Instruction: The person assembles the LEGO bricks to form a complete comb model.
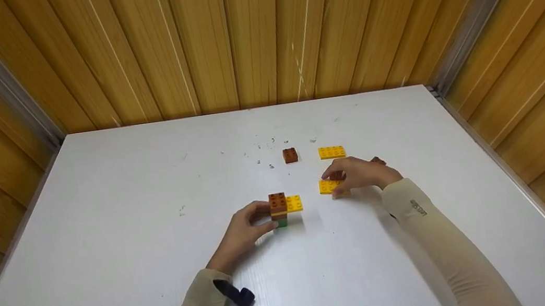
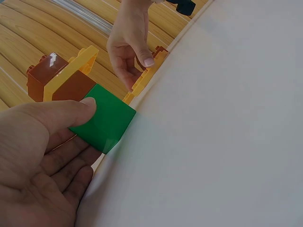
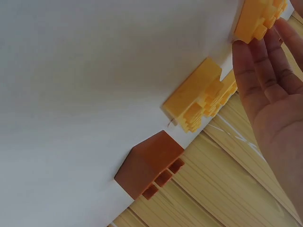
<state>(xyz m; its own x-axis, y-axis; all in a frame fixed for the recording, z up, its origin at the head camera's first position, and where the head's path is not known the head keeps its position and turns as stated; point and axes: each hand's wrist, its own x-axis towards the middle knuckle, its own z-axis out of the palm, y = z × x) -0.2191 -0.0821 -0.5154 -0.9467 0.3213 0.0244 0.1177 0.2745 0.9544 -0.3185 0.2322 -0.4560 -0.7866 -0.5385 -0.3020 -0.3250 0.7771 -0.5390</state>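
My left hand (image 1: 243,233) holds a small stack of toy building bricks between thumb and fingers. A green brick (image 2: 104,118) forms its base, with a brown brick (image 2: 73,90) above it. A yellow flat brick (image 1: 294,203) juts out to the right, and another brown brick (image 1: 277,201) tops the stack. My right hand (image 1: 359,172) pinches a loose yellow brick (image 1: 327,187) on the table, thumb on its near side and fingers on the far side. In the right wrist view the fingers touch this yellow brick's edge, and the thumb is mostly cut off.
Behind the right hand lies a second yellow brick (image 1: 331,152), with a brown brick (image 1: 289,155) to its left. Another brown brick (image 1: 378,160) is partly hidden behind the right wrist. The white table (image 1: 102,222) meets wood-patterned walls (image 1: 257,39) at the back and sides.
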